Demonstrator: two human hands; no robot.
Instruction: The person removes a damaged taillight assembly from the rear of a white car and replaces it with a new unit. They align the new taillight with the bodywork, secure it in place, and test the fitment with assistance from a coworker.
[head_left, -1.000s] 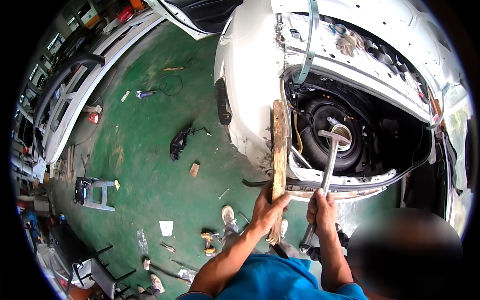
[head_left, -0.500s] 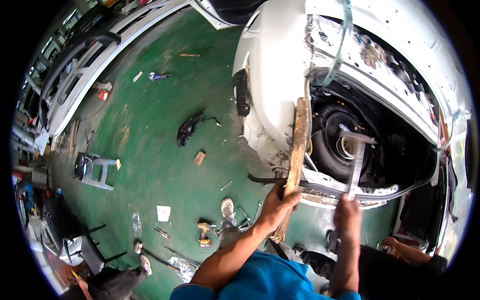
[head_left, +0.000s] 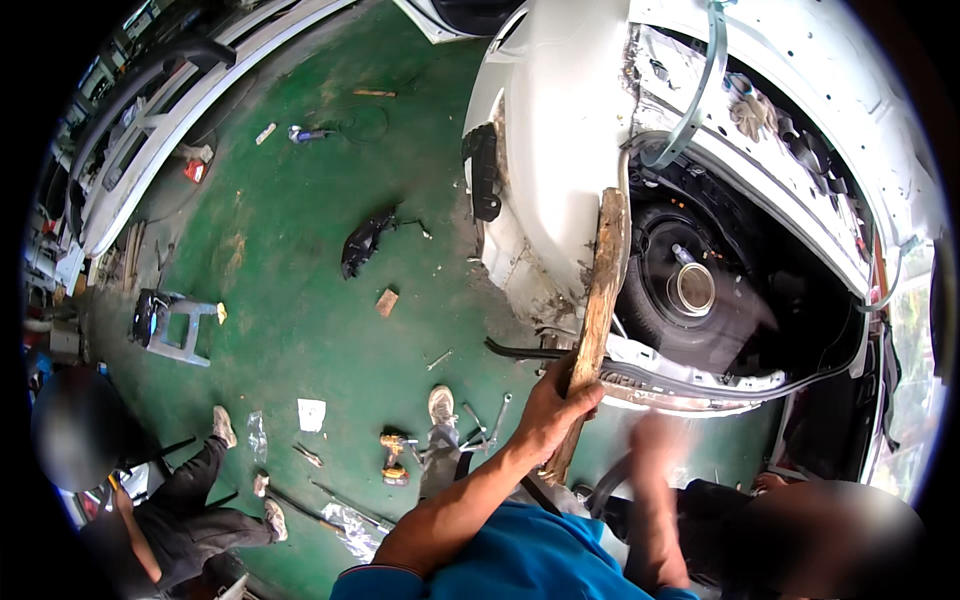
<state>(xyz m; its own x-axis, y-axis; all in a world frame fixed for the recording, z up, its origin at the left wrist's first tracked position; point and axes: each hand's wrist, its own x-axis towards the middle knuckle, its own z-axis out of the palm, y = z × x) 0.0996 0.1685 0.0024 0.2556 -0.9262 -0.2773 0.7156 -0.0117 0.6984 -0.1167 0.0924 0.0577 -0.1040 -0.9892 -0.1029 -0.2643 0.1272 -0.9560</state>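
Note:
A long, rough piece of wood (head_left: 603, 275) is gripped near its lower end by my left hand (head_left: 553, 408), fingers wrapped round it. Its far end rests against the rear corner of a white car body (head_left: 560, 130), beside the open boot. My right hand (head_left: 660, 445) is smeared by motion just behind the boot's rear edge, closed on the hammer seen clearly half a second ago. The hammer itself is too blurred to make out now. Inside the boot lie a spare wheel (head_left: 648, 312) and a round tin (head_left: 691, 289).
On the green floor to the left are a cordless drill (head_left: 394, 458), a black plastic part (head_left: 368, 240), a small wood block (head_left: 387, 302) and a grey stool (head_left: 180, 330). One person (head_left: 185, 530) is at lower left, another (head_left: 790, 540) close on my right.
My right hand has swung left and down from above the boot's edge, with the hammer. My left hand keeps the wood against the car. The person at lower left shows more fully.

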